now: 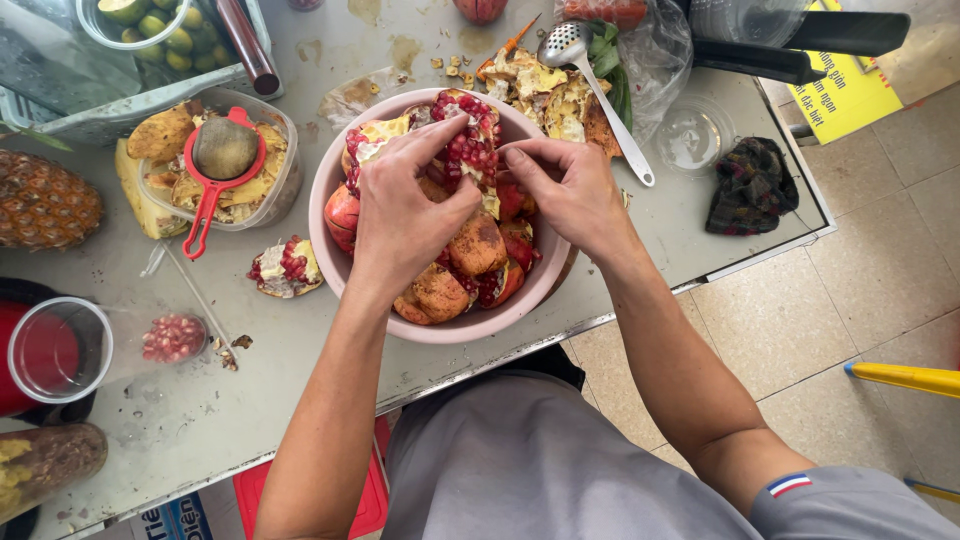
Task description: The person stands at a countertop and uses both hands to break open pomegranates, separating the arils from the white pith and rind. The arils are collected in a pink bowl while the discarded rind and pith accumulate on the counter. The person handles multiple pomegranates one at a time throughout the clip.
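A pink bowl [325, 180] on the metal table holds several broken pomegranate pieces [478, 245] with red seeds. Both my hands are over it. My left hand [405, 215] grips an opened pomegranate chunk [470, 145], thumb and fingers pressing into its red seeds. My right hand [570, 190] pinches the same chunk from the right side, fingertips at the seeds. Rind pieces lie under my palms.
A pomegranate piece [288, 266] lies left of the bowl. A clear cup [60, 350] lies on its side with loose seeds [174, 337]. A tub of peels with a red strainer [222, 160], a pineapple [45, 205], a slotted spoon [590, 70] and a dark cloth [752, 185] surround it.
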